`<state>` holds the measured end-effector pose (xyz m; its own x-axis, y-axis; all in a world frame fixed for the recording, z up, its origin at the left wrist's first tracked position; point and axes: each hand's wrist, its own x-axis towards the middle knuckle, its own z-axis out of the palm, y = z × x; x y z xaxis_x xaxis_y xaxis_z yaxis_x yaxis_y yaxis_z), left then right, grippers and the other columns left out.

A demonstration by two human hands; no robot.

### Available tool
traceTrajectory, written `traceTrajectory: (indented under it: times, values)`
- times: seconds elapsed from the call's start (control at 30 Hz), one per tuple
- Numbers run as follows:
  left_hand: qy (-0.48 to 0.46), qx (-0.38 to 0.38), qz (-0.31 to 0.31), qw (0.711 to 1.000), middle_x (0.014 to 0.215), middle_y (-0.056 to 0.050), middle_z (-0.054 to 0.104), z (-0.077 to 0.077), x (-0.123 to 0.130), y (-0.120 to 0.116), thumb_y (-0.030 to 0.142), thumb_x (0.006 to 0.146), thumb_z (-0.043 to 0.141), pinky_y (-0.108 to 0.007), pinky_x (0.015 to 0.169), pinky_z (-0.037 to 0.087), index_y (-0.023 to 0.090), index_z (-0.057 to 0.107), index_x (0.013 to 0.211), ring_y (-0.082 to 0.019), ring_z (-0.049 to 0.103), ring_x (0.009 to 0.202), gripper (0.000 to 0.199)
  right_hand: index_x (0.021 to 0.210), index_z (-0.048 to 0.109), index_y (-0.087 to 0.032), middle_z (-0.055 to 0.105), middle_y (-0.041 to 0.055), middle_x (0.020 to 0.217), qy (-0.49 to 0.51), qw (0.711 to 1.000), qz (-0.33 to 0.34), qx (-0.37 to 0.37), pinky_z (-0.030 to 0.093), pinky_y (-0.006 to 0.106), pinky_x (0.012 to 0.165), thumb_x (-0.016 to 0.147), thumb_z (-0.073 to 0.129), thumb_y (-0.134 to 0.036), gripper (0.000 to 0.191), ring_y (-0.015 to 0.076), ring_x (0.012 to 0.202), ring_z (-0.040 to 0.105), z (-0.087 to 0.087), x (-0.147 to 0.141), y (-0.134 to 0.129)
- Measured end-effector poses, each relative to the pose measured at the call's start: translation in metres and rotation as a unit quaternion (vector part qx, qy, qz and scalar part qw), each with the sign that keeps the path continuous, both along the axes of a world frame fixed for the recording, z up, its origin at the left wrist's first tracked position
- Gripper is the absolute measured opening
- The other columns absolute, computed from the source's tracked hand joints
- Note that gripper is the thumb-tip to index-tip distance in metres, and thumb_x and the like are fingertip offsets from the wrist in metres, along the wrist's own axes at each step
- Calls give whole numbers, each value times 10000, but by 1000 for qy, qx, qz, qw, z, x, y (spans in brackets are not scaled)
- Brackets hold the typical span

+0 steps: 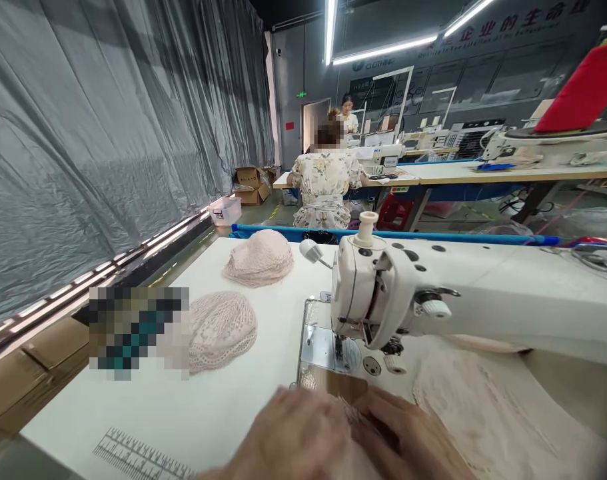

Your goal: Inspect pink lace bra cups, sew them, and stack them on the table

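Close in front of the sewing machine's presser foot (339, 350), both hands are on a piece of pale pink lace fabric (357, 460). My left hand (296, 433) is curled over the fabric's left side and somewhat blurred by motion. Opposite it, my right hand (408, 433) pinches the fabric, thumb and fingers pressed together. Much of the piece is hidden under the hands. The white sewing machine (463, 293) stands just beyond them, its metal needle plate (318, 347) showing left of the foot. More pale lace fabric (488, 407) lies right of my right hand.
Two stacks of lace cup pieces, a farther one (260, 257) and a nearer one (223, 333), lie left on the white table (263, 407). A printed ruler scale (138, 457) marks the front left. Beyond, a person (326, 180) sits at another table. A red thread cone (578, 87) stands upper right.
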<state>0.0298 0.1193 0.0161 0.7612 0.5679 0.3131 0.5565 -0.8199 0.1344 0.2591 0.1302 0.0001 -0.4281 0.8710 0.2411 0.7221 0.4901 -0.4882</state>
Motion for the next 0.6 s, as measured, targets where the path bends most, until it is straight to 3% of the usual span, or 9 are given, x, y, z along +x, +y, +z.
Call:
traceTrajectory:
  times: [0.1,0.17,0.23,0.33,0.4,0.5,0.6]
  values:
    - [-32,-223,100,969,1166,-67,607,18,12,27,216,780,728,-326,876,472,213,505,1269,-226,553,1039,537,709,523,-226,635,-21,740,58,995,16,-77,475,211,594,902,451,-209,207,139,681,626,13,-1,0]
    - [-55,-308,111,943,1057,-27,654,24,19,38,144,793,692,-298,873,446,214,621,1116,-207,576,992,338,706,506,-218,629,-7,775,92,990,33,-99,458,219,610,913,431,-224,220,141,693,607,21,-1,2]
    - [-78,-339,103,932,908,0,667,27,24,42,130,813,655,-255,806,432,189,678,859,-179,595,892,78,696,496,-214,627,5,768,114,987,37,-103,450,234,612,943,385,-265,275,150,687,601,25,-1,3]
    - [-97,-338,110,929,715,31,607,29,27,42,151,833,604,-210,654,377,163,602,666,-134,554,713,168,854,569,-219,663,12,819,121,985,33,-122,456,253,643,948,426,-345,213,173,726,625,21,-3,3]
    - [-96,-333,125,930,612,53,525,32,27,41,169,858,551,-202,568,306,161,557,632,-105,469,598,226,914,588,-222,676,7,812,108,987,24,-115,451,255,625,916,496,-359,165,183,718,633,14,-5,2]
    - [-76,-355,134,922,518,70,377,39,25,42,255,842,597,-209,504,213,161,540,591,-88,350,519,275,736,558,-218,636,-15,660,92,991,13,-96,428,238,550,925,463,-315,232,170,612,613,6,-4,2]
    - [-83,-395,91,910,563,72,433,45,22,45,333,751,719,-194,521,244,179,643,724,-101,410,577,174,756,583,-230,663,-15,696,114,988,37,-96,469,230,571,943,438,-305,249,177,664,643,7,-1,3]
